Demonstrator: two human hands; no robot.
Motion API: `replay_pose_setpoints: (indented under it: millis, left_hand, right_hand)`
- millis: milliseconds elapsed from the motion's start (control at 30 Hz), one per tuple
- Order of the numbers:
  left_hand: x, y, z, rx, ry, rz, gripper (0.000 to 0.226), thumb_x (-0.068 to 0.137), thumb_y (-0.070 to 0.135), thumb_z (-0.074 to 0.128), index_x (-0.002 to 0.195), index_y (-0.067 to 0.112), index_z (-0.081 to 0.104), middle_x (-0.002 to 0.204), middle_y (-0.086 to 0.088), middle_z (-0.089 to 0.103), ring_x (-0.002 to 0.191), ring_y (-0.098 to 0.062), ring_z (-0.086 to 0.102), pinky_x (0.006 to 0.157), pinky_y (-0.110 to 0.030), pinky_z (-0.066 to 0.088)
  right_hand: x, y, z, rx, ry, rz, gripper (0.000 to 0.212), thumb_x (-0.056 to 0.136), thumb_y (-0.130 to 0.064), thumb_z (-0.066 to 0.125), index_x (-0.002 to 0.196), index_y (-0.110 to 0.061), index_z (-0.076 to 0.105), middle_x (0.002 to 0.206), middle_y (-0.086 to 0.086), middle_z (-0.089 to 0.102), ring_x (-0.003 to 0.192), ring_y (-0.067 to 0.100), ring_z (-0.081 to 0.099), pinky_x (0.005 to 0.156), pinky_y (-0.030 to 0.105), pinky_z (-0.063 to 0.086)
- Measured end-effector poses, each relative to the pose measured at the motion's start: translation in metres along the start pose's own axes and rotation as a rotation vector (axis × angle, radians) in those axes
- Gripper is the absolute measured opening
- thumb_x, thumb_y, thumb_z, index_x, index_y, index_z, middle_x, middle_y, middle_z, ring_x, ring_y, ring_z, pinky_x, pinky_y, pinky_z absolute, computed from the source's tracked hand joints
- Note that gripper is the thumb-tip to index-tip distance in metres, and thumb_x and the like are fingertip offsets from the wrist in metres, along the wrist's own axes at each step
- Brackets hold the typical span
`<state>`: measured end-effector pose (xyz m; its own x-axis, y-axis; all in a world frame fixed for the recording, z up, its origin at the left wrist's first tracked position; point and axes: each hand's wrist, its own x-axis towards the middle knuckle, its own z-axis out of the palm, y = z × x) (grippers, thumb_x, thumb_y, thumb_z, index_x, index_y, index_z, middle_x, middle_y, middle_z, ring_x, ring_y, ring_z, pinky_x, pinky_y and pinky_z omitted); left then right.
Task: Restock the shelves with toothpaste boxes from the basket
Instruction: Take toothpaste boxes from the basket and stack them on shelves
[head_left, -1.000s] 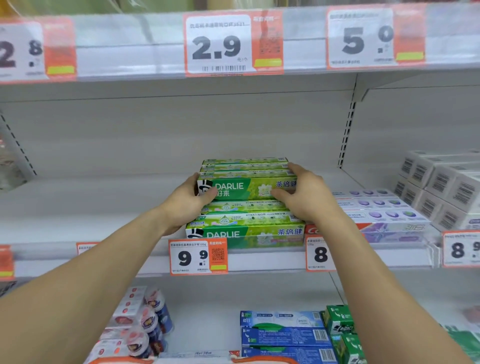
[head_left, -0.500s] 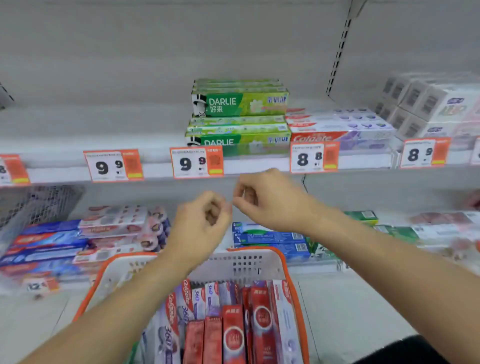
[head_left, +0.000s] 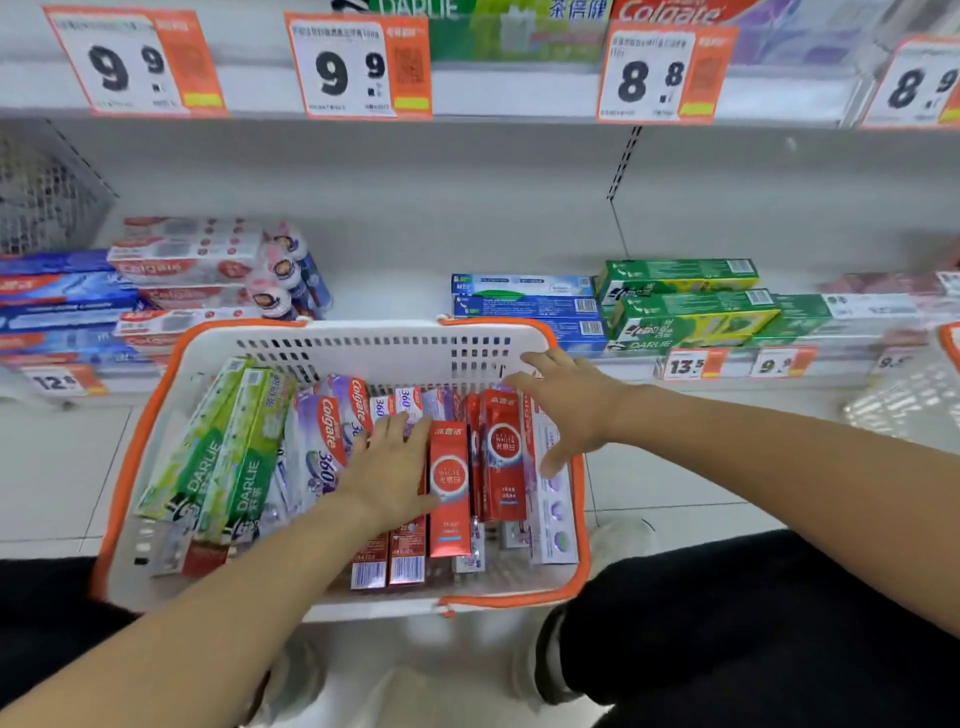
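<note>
Head view, looking down. The basket (head_left: 156, 415), white with an orange rim, stands on the tiled floor (head_left: 52, 467) in front of the lower shelf (head_left: 405, 291), its far edge close to the shelf front. Inside, toothpaste boxes lie lengthwise: two green Darlie boxes (head_left: 223, 457) at 9 o'clock against the left wall, purple-and-white Colgate 360 boxes (head_left: 322, 447) beside them, red boxes (head_left: 449, 483) at centre, and a white box (head_left: 553, 499) along the right wall at 3 o'clock. The left hand (head_left: 389, 467) rests flat on the boxes at centre, fingers straight and together, touching the red box just to its right. The right hand (head_left: 571, 410) hovers over the basket's 1 o'clock corner, fingers spread and relaxed, holding nothing. Open room on the lower shelf lies at 12 o'clock, between the Colgate stack (head_left: 187, 270) to the left and the blue boxes (head_left: 524, 304) to the right. Price tags (head_left: 358, 65) line the upper shelf edge (head_left: 509, 91).
</note>
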<state>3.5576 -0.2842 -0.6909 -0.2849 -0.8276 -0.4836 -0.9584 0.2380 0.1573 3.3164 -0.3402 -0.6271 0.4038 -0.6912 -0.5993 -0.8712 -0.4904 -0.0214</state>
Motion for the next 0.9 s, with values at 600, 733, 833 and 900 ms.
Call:
replay_pose_setpoints:
  millis: [600, 733, 833, 900]
  left_hand:
    - [-0.018, -0.035, -0.056, -0.496, 0.075, 0.005, 0.034, 0.073, 0.021, 0.087, 0.102, 0.013, 0.073, 0.094, 0.008, 0.061, 0.09, -0.011, 0.06, 0.083, -0.023, 0.048]
    - [-0.029, -0.042, -0.049, -0.507, 0.154, 0.034, 0.029, 0.078, 0.026, 0.083, 0.104, 0.017, 0.074, 0.108, 0.008, 0.056, 0.102, -0.012, 0.056, 0.094, -0.027, 0.044]
    - [-0.032, -0.045, -0.04, -0.543, 0.116, 0.043, 0.031, 0.082, 0.027, 0.08, 0.11, 0.021, 0.067, 0.124, 0.01, 0.053, 0.116, -0.011, 0.051, 0.1, -0.025, 0.038]
    - [-0.031, -0.044, -0.036, -0.578, 0.054, 0.038, 0.034, 0.082, 0.03, 0.079, 0.109, 0.024, 0.06, 0.115, 0.008, 0.062, 0.107, -0.014, 0.061, 0.094, -0.031, 0.048]
  right_hand:
    - [0.049, -0.036, -0.01, 0.068, -0.034, -0.118, 0.091, 0.084, -0.055, 0.069, 0.153, -0.019, 0.022, 0.15, 0.009, 0.041, 0.133, 0.03, 0.046, 0.111, 0.046, 0.038]
    - [0.048, -0.036, -0.012, 0.057, -0.098, -0.082, 0.073, 0.088, -0.046, 0.069, 0.146, -0.016, 0.036, 0.134, 0.008, 0.058, 0.117, 0.027, 0.058, 0.1, 0.04, 0.049]
    - [0.048, -0.038, -0.014, -0.017, -0.077, -0.13, 0.077, 0.078, -0.036, 0.081, 0.142, -0.014, 0.043, 0.127, 0.006, 0.061, 0.112, 0.026, 0.059, 0.095, 0.038, 0.051]
    - [0.049, -0.044, -0.013, -0.005, -0.043, -0.182, 0.077, 0.071, -0.034, 0.086, 0.135, -0.013, 0.05, 0.123, 0.006, 0.062, 0.11, 0.026, 0.06, 0.093, 0.038, 0.052]
